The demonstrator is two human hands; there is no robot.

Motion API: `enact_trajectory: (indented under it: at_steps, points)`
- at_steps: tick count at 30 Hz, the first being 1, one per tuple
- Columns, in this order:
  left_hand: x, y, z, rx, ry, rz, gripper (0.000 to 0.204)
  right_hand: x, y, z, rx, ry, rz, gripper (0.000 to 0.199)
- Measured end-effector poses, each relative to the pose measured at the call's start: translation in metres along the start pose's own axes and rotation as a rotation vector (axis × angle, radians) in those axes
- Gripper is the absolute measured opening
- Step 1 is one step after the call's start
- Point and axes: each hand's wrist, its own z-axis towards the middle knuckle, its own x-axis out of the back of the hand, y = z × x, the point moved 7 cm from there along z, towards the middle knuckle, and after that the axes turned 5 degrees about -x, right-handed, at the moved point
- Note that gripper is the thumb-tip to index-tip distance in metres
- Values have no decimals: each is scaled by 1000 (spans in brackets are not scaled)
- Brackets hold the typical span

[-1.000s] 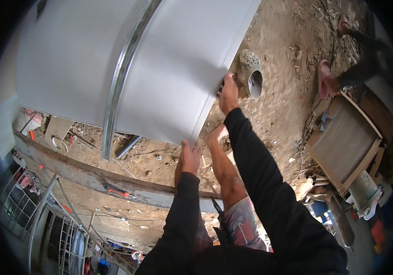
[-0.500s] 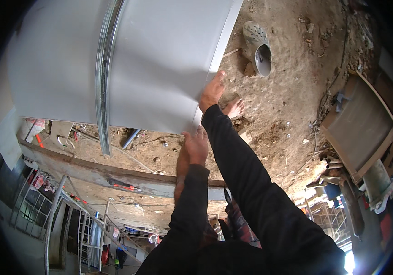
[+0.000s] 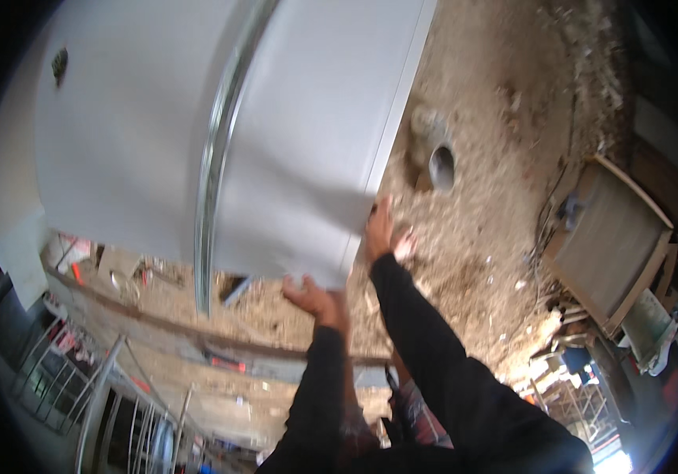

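A large light grey panel (image 3: 299,142) fills the upper left, with a long shiny metal channel (image 3: 216,158) running across it and jutting past its near edge. My left hand (image 3: 317,303) grips that near edge close to the corner, thumb and fingertips at the rim. On the panel's right edge, just above the same corner, my right hand (image 3: 380,231) is closed, its fingers partly hidden and smeared by motion. Beyond it, part of a bare foot (image 3: 406,243) shows on the dirt floor.
A grey clog (image 3: 432,134) lies on the dirt right of the panel. Farther right leans a wood-framed board (image 3: 607,241). A low concrete ledge (image 3: 276,351) crosses in front of my legs. Metal railings (image 3: 102,395) stand at lower left.
The view has shifted, so panel, clog and floor sit lower. My left hand has slid left along the near edge, away from the corner. My right hand stays on the right edge.
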Motion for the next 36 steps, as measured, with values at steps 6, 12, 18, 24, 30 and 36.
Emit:
enact_trajectory:
  at_steps: [6, 12, 18, 24, 30, 36]
  points:
    - [140, 61, 238, -396, 475, 353, 70, 108, -4, -12, 446, -33, -824, 43]
    - [171, 32, 349, -323, 138, 582, 68, 295, -51, -136, 380, 220, -1070, 41]
    - [270, 49, 404, -94, 77, 550, 61, 375, 0, -296, -130, 399, -905, 42]
    - [256, -2, 438, -279, 162, 763, 59, 304, 7, -325, -105, 139, -1114, 42]
    - [277, 120, 446, -292, -28, 443, 73, 187, -78, -307, 101, 85, -903, 50]
    - [273, 116, 502, -82, -156, 482, 91, -87, -390, -108, 498, -103, -809, 56]
